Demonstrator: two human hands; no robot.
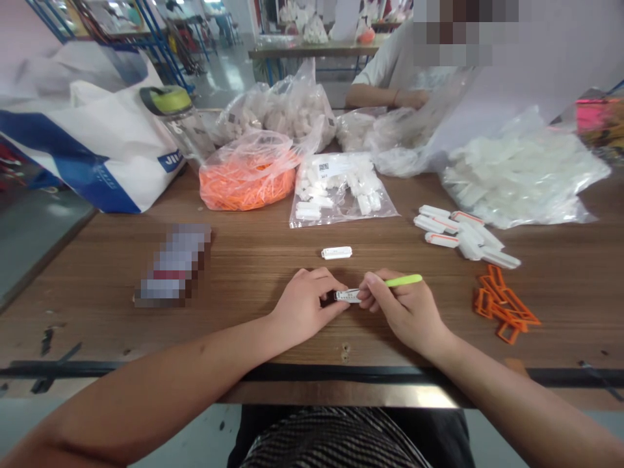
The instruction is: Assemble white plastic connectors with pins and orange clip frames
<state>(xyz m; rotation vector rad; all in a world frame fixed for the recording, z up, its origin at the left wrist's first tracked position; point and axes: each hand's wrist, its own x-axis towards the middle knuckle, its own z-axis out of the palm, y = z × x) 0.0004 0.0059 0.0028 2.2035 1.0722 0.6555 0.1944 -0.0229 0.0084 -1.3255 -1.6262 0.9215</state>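
Observation:
At the middle front of the table, my left hand (309, 300) pinches one end of a small white plastic part (347, 296) with a row of dark marks along it. My right hand (402, 309) is closed on a thin tool with a yellow-green handle (404, 281); its tip meets the white part, though my fingers hide most of it. A similar white plastic piece (336, 252) lies just beyond my hands. To the right are a pile of white pieces (470, 237), some with orange edges, and a heap of orange rectangular frames (504, 305).
Clear bags hold orange frames (248, 179), white pieces (341, 185) and pale parts (526, 172). A bottle with a green lid (173, 101) and a white-and-blue bag (121, 156) stand left. A blurred flat object (175, 263) lies nearer. A person (390, 78) sits opposite.

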